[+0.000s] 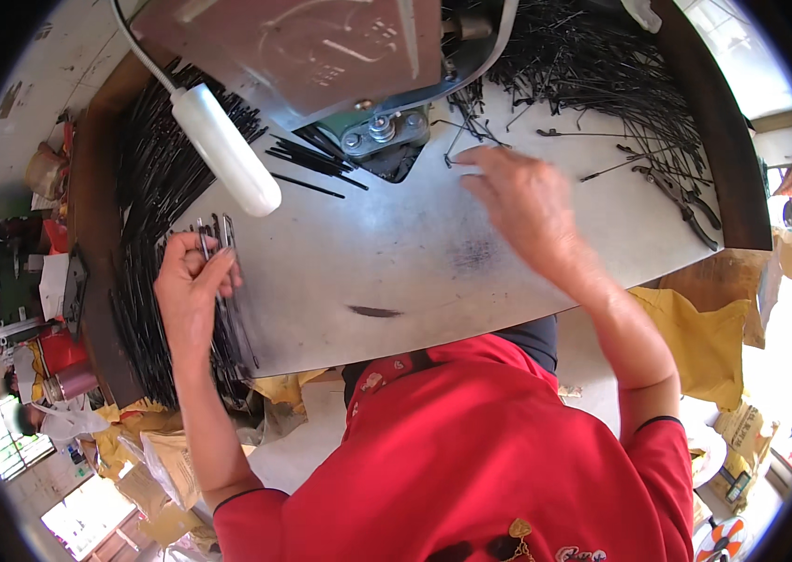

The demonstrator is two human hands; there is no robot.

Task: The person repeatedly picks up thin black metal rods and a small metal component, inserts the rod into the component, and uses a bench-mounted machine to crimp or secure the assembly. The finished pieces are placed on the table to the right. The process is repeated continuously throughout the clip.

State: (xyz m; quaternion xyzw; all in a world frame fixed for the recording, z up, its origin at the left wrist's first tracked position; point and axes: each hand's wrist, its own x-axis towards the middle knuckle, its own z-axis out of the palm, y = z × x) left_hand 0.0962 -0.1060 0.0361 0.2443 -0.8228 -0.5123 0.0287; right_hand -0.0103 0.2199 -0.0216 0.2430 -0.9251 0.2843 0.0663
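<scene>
My left hand (197, 273) is closed in a pinch on a few thin black rods (229, 234) with shiny ends, beside a long pile of similar black rods (143, 309) on the left of the table. My right hand (522, 201) is over the table, right of the machine head, slightly blurred. Its index finger and thumb are stretched out and apart, with nothing visible between them. Just beyond the fingertips lies a thin black rod with a bent end (453, 148). Under the machine (302, 56) sits a metal clamp block with bolts (382, 134).
Several straight black rods (311, 161) lie left of the block. A white tube lamp (227, 150) hangs over the left side. Bent rods (602, 84) heap up at the back right, near pliers (681, 201). A dark raised rim (733, 140) bounds the table.
</scene>
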